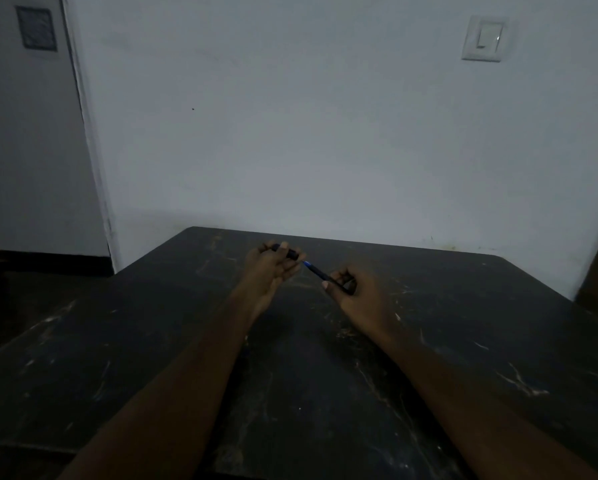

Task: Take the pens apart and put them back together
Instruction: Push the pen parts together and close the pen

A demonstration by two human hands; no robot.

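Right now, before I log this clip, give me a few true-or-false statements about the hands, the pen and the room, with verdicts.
1. The left hand grips a dark pen piece. True.
2. The right hand is empty and lies flat. False: it pinches a pen part with a blue end that points toward the left hand.
3. Both hands work over a dark, scuffed table. True.
4. A light switch sits on the wall to the left of the hands. False: the light switch is high on the right.
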